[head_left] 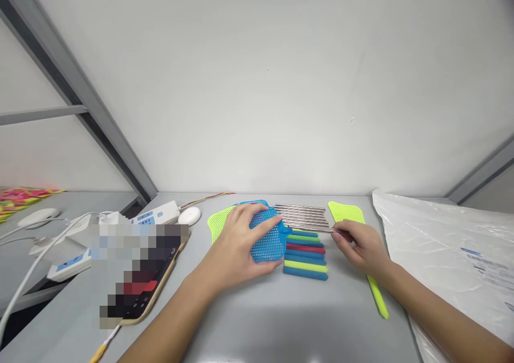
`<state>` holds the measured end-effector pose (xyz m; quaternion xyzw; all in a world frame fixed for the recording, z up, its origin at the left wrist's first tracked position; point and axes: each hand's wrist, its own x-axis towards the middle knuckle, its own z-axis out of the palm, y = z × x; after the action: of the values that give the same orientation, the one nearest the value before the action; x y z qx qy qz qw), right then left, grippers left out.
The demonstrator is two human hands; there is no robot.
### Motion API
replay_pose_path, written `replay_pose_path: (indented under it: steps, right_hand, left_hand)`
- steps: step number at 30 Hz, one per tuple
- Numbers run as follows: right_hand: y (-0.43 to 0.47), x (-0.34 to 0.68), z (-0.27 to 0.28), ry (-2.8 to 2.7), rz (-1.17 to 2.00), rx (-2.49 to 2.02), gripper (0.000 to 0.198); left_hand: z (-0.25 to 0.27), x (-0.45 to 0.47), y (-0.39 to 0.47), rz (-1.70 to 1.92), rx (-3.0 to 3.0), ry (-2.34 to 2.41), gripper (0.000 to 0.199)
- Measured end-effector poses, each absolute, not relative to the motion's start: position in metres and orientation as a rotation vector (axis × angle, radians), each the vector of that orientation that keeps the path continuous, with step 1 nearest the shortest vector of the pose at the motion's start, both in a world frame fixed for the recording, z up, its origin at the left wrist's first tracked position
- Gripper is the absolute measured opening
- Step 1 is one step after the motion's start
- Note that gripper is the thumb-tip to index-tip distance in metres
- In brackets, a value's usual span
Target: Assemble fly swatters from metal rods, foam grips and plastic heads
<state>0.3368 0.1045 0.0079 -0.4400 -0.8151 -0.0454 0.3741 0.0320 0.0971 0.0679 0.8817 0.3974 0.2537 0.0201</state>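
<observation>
1. Blue perforated plastic swatter head (268, 245): under the left hand (243, 240), whose spread fingers and thumb grasp it.
2. Slim silver metal rods (303, 216): right of that grasp; the right hand (357, 242) pinches the end of one.
3. Blue, lime-green and red tubular handles (305, 257): between the hands, nearer than the rods.

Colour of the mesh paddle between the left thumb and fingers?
The mesh paddle is bright blue, clearest in the head view.

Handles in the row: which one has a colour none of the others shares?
The red handle, between two blue ones; the other visible handles are blue or lime.
</observation>
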Motion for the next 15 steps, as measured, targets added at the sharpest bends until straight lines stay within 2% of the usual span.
replay_pose_path:
  steps: [7,15]
  right_hand:
    - [0.1061,0.3385,0.0066,-2.078,-0.185,-1.1,0.012]
    - [0.1063,0.3379,0.0087,-2.084,-0.184,-1.098,0.013]
  left_hand:
    - [0.0704,0.0246,0.0992,0.831,2.733,1.227,0.062]
    - [0.0729,0.0224,0.1002,0.679,2.741,1.219,0.063]
